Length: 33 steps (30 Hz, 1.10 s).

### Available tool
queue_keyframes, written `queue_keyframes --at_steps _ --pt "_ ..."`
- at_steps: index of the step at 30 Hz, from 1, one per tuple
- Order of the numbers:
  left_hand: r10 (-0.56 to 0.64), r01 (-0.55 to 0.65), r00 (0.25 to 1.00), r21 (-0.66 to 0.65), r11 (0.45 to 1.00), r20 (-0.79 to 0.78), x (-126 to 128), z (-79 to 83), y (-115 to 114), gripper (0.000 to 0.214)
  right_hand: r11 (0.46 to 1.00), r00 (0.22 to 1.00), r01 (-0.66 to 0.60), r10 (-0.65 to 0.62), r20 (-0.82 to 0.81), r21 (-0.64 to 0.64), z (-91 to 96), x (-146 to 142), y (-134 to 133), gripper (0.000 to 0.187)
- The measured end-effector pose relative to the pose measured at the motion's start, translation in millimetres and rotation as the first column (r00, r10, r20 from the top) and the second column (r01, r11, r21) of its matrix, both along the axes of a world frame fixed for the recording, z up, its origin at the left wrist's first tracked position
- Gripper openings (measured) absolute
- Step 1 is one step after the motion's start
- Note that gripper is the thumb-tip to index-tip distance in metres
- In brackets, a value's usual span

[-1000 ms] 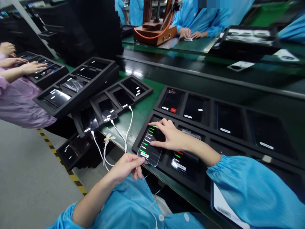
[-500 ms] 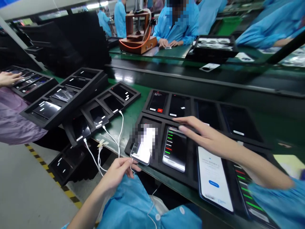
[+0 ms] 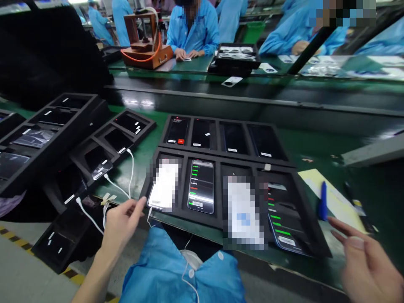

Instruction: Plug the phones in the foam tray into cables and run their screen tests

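Note:
My left hand (image 3: 124, 219) is at the left front corner of the near black tray (image 3: 217, 221), one digit reaching the edge and the others loosely bent, with nothing visible in it. Beside it lies a smartphone (image 3: 164, 183) with a bright white screen and a thin white cable (image 3: 149, 215) at its lower end. The same tray holds a phone with green and red text lines (image 3: 201, 187), a pale-screened phone (image 3: 244, 210) and another text-screen phone (image 3: 284, 219). At the right, my right hand (image 3: 368, 254) is open, its fingertips just below a blue pen (image 3: 323, 201).
Behind is a second black tray (image 3: 217, 152) of dark phones. Phones on white charging cables (image 3: 129, 168) fill a tray at left, near a stacked tray (image 3: 82, 120). Yellow paper (image 3: 341, 200) lies under the pen. Co-workers in blue (image 3: 192, 29) sit across the bench.
My right hand has moved from above the trays to the right, beside the blue pen. My left hand has shifted from the cable end to the tray's corner. The view has turned right.

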<state>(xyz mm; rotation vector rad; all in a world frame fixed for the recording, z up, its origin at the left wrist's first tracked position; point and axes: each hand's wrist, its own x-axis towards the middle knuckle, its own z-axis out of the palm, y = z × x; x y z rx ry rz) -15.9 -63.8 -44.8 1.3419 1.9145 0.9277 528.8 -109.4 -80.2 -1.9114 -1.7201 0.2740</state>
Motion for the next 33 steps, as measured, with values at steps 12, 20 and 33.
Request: queue_keyframes --at_steps 12,20,33 --pt "-0.057 0.046 0.996 0.164 0.985 0.063 19.2 -19.2 78.5 0.065 0.934 0.945 -0.323 0.307 0.116 0.154 21.7 -141.3 -9.1 0.058" --pt "-0.014 0.008 1.0 0.201 0.98 0.028 16.2 -22.6 80.0 0.067 0.898 0.907 -0.417 0.402 0.124 0.142 17.2 -132.7 -25.5 0.054" --pt "-0.024 0.002 0.997 0.261 0.965 0.078 16.6 -29.6 79.7 0.059 0.932 0.952 -0.296 0.269 0.15 0.211 26.4 -136.2 -5.9 0.034"
